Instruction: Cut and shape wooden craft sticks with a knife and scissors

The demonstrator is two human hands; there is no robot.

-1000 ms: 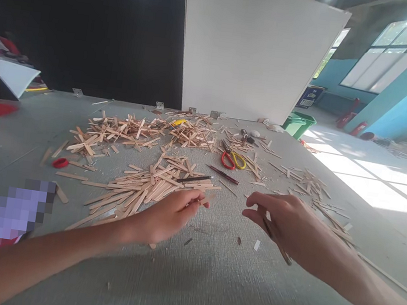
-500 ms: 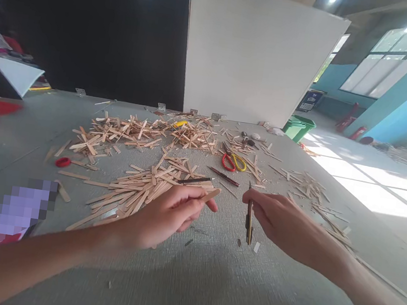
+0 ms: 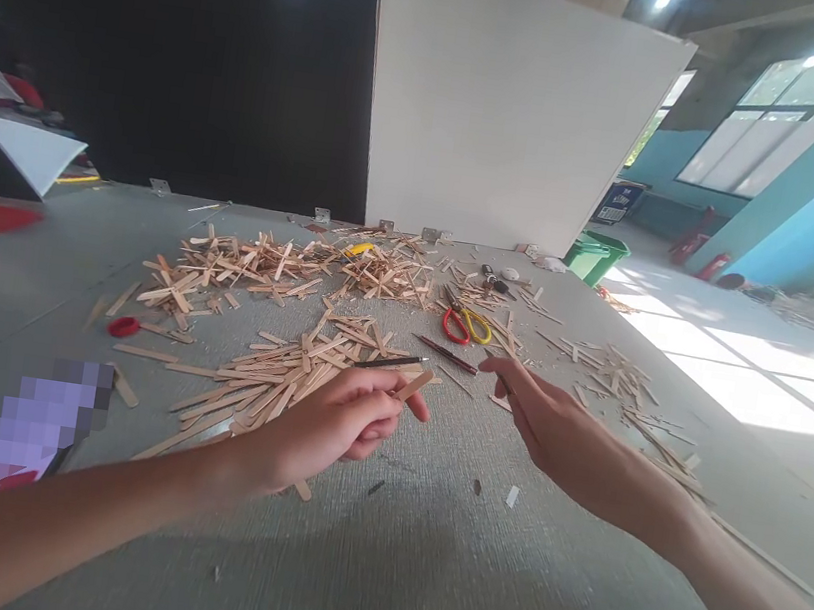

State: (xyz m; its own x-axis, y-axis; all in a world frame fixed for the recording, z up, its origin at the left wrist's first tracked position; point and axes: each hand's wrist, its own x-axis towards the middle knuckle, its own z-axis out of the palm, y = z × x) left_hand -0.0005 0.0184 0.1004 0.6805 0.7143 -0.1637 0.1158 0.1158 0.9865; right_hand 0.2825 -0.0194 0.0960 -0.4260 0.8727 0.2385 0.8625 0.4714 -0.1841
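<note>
My left hand (image 3: 341, 422) is closed around a wooden craft stick (image 3: 414, 387), whose rounded end sticks out past the fingers toward the right. Another stick end (image 3: 303, 489) shows below that hand. My right hand (image 3: 544, 410) is closed on a slim utility knife, now almost wholly hidden behind the fingers. Below the two hands, small flat metal-looking pieces (image 3: 512, 497) lie on the table. Beyond the left hand, a dark pen (image 3: 391, 361) rests on a loose pile of craft sticks (image 3: 284, 369). Another pen (image 3: 448, 353) lies between the hands, farther back.
Scissors with red and yellow handles (image 3: 468, 326) lie behind the pens. Heaps of sticks (image 3: 253, 268) spread along the back, with a yellow object (image 3: 359, 250) among them. A red ring (image 3: 123, 326) sits at left. Black and white panels (image 3: 496, 105) stand at the table's far edge.
My right hand has turned, so the knife that pointed down toward me is now hidden behind the fingers. My left hand has shifted slightly left and down with the craft stick.
</note>
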